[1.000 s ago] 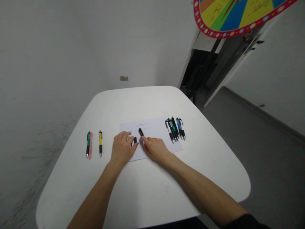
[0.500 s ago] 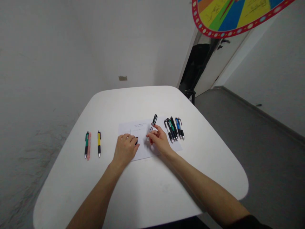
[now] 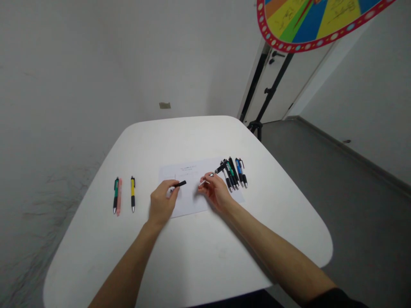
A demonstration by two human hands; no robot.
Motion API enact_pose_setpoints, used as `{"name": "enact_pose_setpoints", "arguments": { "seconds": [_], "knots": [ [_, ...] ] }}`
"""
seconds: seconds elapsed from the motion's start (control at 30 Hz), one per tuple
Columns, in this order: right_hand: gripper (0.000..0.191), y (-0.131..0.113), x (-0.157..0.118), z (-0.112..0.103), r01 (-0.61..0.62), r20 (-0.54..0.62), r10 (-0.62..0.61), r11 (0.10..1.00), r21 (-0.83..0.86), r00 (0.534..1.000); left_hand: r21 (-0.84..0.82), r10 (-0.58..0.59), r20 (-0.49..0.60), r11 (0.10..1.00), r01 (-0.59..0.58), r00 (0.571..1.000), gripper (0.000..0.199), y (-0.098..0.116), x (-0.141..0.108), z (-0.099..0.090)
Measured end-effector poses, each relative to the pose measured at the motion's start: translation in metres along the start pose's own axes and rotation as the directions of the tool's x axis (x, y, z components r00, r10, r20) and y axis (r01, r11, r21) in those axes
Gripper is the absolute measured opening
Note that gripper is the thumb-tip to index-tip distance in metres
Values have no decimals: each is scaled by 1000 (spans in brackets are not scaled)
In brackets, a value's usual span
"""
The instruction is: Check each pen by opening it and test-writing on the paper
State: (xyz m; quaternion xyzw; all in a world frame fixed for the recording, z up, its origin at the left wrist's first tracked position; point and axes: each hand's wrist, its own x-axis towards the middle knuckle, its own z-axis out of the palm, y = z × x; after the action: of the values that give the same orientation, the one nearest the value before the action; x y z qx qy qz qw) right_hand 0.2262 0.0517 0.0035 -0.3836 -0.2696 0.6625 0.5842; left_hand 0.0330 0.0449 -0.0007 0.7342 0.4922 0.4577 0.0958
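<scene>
Between the thumb and fingers of my left hand (image 3: pixel 163 204) is a small black pen cap (image 3: pixel 181 184), raised a little over a white printed sheet (image 3: pixel 189 208). My right hand (image 3: pixel 218 192) is closed round a pen (image 3: pixel 221 168) with a clear barrel and a black end that tilts up and to the right. Part of that pen is covered by my fingers. Just beyond its black end lies a row of several pens (image 3: pixel 233 176), mostly black, some with green or white, partly on the sheet. A blue pen (image 3: pixel 239 167) lies at their right side.
To the left on the white table (image 3: pixel 186 265) lie a green pen (image 3: pixel 116 194), a pink pen (image 3: pixel 119 196) close against it, and a yellow pen (image 3: pixel 132 194). Past the far right corner stands a black tripod (image 3: pixel 266 100) under a colourful wheel (image 3: pixel 308 25), before a door (image 3: pixel 292 90).
My left hand has lifted the black cap and turned it into view. The pen in my right hand has tipped from nearly upright toward the right. Behind, the dark door gap has narrowed.
</scene>
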Motion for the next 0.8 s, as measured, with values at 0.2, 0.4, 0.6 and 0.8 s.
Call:
{"name": "enact_pose_setpoints", "arguments": {
  "seconds": [0.2,0.4,0.6,0.8],
  "knots": [
    [31,1,-4,3,-26,60,25,1000,9,998,-197,-93,27,976,96,995,41,2,0,5],
    [35,1,-6,4,-3,64,-1,998,59,998,-224,-21,75,974,38,997,33,9,1,6],
    [22,0,-3,3,-30,77,22,994,106,997,-232,-5,131,972,36,991,30,8,-1,6],
    [16,1,-3,1,-39,123,27,995,96,992,-277,-73,182,953,123,981,28,8,-4,8]
  ]
}}
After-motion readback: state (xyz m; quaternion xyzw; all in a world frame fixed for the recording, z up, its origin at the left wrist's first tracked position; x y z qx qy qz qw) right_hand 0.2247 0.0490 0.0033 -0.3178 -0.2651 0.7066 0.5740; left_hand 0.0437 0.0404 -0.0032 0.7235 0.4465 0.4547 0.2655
